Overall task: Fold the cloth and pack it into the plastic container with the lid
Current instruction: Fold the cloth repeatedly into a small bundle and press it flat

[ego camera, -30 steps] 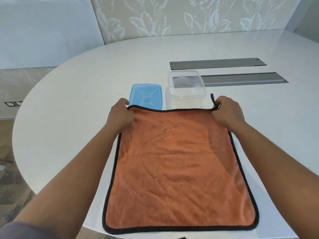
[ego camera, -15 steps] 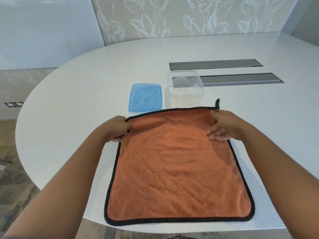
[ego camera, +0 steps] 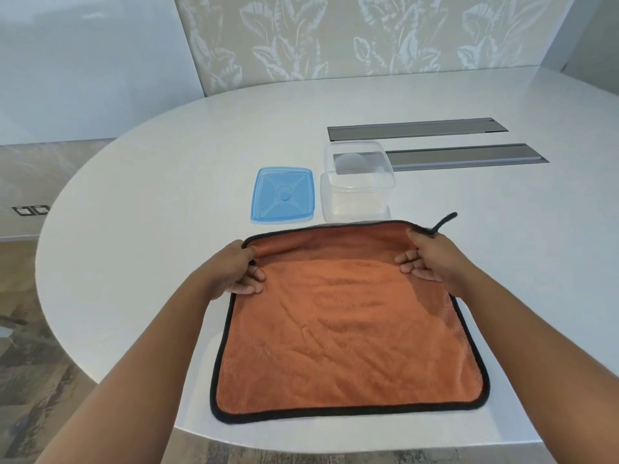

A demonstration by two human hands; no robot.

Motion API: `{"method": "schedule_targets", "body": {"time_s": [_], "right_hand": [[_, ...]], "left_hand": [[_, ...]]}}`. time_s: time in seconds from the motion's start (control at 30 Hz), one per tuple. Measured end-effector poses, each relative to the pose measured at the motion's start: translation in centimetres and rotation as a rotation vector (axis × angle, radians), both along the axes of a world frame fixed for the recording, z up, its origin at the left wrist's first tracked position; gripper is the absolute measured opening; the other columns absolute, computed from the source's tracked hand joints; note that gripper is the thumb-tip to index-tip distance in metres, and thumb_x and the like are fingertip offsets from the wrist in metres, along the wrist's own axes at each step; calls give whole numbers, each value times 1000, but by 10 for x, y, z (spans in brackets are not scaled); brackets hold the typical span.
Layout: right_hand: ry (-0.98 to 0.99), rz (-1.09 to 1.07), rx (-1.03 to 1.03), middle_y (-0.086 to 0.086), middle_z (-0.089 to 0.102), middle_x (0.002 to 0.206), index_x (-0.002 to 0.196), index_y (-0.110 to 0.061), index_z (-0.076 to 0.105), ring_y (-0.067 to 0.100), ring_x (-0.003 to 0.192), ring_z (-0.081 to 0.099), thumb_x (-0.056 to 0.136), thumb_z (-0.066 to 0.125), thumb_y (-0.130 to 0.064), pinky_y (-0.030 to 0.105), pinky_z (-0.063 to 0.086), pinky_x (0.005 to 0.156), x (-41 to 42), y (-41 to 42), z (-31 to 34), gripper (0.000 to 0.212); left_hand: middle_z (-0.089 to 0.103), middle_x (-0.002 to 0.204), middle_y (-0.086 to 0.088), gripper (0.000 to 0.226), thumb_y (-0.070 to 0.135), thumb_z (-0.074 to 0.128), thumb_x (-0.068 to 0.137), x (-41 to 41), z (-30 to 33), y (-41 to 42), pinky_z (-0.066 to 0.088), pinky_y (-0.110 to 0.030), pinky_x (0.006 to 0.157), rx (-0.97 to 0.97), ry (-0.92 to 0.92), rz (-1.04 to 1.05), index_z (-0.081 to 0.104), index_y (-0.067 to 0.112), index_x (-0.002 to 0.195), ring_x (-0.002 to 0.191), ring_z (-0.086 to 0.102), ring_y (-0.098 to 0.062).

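Gripping the far corners of one orange cloth (ego camera: 348, 316), both hands: left hand (ego camera: 234, 269) curled round the far-left corner, thumb on top and fingers (ego camera: 253, 279) tucked beneath the raised edge; right hand (ego camera: 432, 259) pinching the far-right corner the same way, fingers (ego camera: 410, 262) bent under the fabric. Clenched on cloth at both corners, nothing else held. Far edge lifted off the white desk (ego camera: 167, 212) and curling toward the near side; near edge flat, close to the desk's front rim. Black-trimmed all round, with one black hanging loop (ego camera: 443, 221) sticking up beside the right hand.

Counted: one cloth, one clear plastic container (ego camera: 356, 182) standing open just beyond the lifted edge, one blue lid (ego camera: 284, 195) lying flat immediately left of it, not touching the cloth. Two grey recessed strips (ego camera: 462, 155) set in the desk farther back, one behind the other.
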State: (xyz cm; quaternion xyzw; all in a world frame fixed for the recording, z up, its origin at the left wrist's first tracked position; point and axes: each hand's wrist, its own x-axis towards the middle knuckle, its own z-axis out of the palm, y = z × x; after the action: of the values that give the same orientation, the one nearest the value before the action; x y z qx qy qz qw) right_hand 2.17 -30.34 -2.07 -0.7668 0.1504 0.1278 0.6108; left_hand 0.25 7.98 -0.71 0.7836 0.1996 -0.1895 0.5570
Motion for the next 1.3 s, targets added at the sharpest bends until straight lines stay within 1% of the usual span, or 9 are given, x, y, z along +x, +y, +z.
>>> {"method": "schedule_targets", "body": {"time_s": [0.37, 0.53, 0.77, 0.83, 0.9, 1.0, 1.07, 1.2, 1.3], "right_hand": [[-218, -99, 90, 1, 79, 106, 117, -21, 68, 16, 96, 73, 100, 57, -43, 29, 53, 79, 6, 7, -7, 30], [-277, -158, 309, 6, 79, 107, 113, -12, 66, 19, 93, 74, 93, 69, -42, 27, 54, 72, -7, 0, -1, 36], [-292, -107, 603, 9, 72, 85, 87, -14, 76, 21, 72, 68, 79, 55, -79, 27, 49, 58, -14, -20, 20, 68], [-247, -105, 653, 8, 72, 87, 79, -13, 77, 21, 75, 67, 78, 54, -83, 30, 53, 66, -13, -25, 21, 73], [-147, -159, 624, 5, 73, 98, 75, -15, 78, 22, 78, 66, 84, 65, -63, 33, 54, 68, -14, -24, 20, 50], [-83, -145, 308, 4, 74, 100, 87, -13, 75, 22, 85, 65, 85, 79, -36, 29, 55, 56, -21, -18, 10, 23], [-45, -167, 203, 9, 71, 109, 105, -12, 67, 22, 88, 67, 83, 83, -30, 29, 56, 52, -26, -13, 4, 33], [26, -260, 303, 14, 64, 120, 134, -9, 46, 24, 92, 71, 77, 88, -16, 32, 59, 52, -32, -8, 8, 72], [111, -267, 509, 22, 74, 113, 113, 6, 71, 26, 83, 76, 63, 91, -12, 37, 65, 60, -31, -12, 13, 57]], "left_hand": [[66, 104, -12, 14, 34, 43, 106, 12, -11, -8, 57, -22, 54, 14, -290, 133, 49, 22, 105, 60, 68, -13], [74, 103, -10, 13, 24, 59, 103, 6, -15, -3, 61, -25, 65, -182, -336, 213, 59, 11, 106, 76, 75, -16], [75, 90, -7, 11, 2, 66, 94, -10, 5, 10, 60, -26, 72, -647, -416, 277, 65, 12, 90, 86, 74, -22], [75, 87, -5, 15, 9, 67, 95, -17, 1, 12, 61, -27, 78, -757, -401, 275, 73, 14, 82, 89, 74, -22], [75, 88, -6, 22, 33, 70, 94, -24, -5, 13, 62, -32, 84, -855, -355, 293, 75, 15, 82, 93, 74, -23], [72, 110, -16, 65, 64, 68, 85, -30, -13, 9, 56, -43, 100, -821, -304, 345, 69, 3, 106, 108, 69, -27], [68, 126, -20, 68, 48, 74, 87, -31, -13, 2, 53, -49, 104, -757, -246, 384, 64, -6, 126, 120, 65, -30], [68, 119, -22, 32, 1, 71, 91, -31, -5, -9, 62, -42, 81, -626, -158, 502, 62, -7, 121, 109, 67, -29], [64, 109, -18, 21, -7, 67, 90, -31, -3, -6, 58, -33, 76, -678, -82, 508, 63, -4, 110, 103, 64, -26]]}}
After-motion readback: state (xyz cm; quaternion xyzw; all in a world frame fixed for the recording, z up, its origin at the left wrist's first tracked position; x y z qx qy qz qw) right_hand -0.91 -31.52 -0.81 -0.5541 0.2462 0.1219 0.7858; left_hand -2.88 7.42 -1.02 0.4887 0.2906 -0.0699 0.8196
